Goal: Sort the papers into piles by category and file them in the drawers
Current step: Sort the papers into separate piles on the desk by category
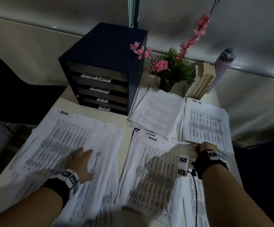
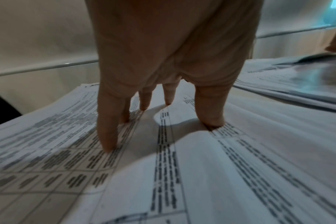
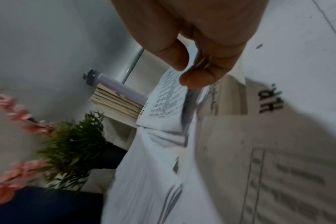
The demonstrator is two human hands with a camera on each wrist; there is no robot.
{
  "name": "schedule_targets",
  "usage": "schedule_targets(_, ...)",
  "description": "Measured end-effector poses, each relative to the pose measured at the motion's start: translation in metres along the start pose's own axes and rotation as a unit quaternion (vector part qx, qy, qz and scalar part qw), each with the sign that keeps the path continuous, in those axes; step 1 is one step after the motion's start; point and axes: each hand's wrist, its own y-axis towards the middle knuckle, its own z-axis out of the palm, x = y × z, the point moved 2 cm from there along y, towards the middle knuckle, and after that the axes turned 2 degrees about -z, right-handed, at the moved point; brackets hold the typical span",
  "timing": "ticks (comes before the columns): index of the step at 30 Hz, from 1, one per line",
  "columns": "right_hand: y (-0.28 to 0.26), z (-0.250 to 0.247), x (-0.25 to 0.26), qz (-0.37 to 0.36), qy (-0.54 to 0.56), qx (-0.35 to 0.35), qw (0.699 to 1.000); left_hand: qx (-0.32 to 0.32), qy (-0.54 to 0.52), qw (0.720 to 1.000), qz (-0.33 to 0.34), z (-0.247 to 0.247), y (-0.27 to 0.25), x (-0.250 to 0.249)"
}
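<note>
White paper, held sheet: the right hand [image 1: 204,147] has a thin white printed sheet [image 1: 184,145] nipped between thumb and curled fingers [image 3: 199,78]; its far edge is lifted off the stacks, and the hand blurs it in the head view.
Key relation: that sheet hangs between the middle pile of white printed papers headed ADMIN [image 1: 151,169] below the grip and the far-right pile of white table-printed papers [image 1: 205,126] just beyond it; its heading is partly legible in the right wrist view, not surely readable.
Long axis: the sheet appears to run away from the person toward the back wall.
Left hand [image 1: 80,163]: flat, fingers [image 2: 107,136] straight and spread, pressing on the large left pile of white printed papers marked ADMIN [image 1: 64,138]; it holds nothing.
Nearer hand: by judgement the right, already at both right-hand piles.
Drawers: dark blue four-drawer file box [image 1: 103,63], labelled TASK LIST, ADMIN, I.T., H.R., stands at the back of the pale tabletop [image 1: 64,99], well apart from both hands.
Fourth pile: loose white text-printed papers [image 1: 157,112] lie just before the box.
Obstructions: green potted plant with pink flowers [image 1: 172,69], cream upright books [image 1: 205,79] and lilac bottle [image 1: 223,66] stand behind the right piles; none block a short set-down.
</note>
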Motion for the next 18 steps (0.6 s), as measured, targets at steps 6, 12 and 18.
schedule_targets(6, -0.071, 0.048, -0.032, -0.011, -0.060, 0.081, 0.995, -0.067, -0.102, 0.992, -0.037, -0.023, 0.000, 0.033)
schedule_targets(12, -0.164, 0.099, -0.109, -0.029, -0.185, 0.252, 0.950, -0.088, -0.087, 0.983, -0.136, -0.036, 0.007, 0.111)
schedule_targets(18, -0.227, 0.127, -0.176, -0.013, -0.320, 0.402, 0.858, -0.033, -0.095, 0.981, -0.165, -0.049, 0.011, 0.181)
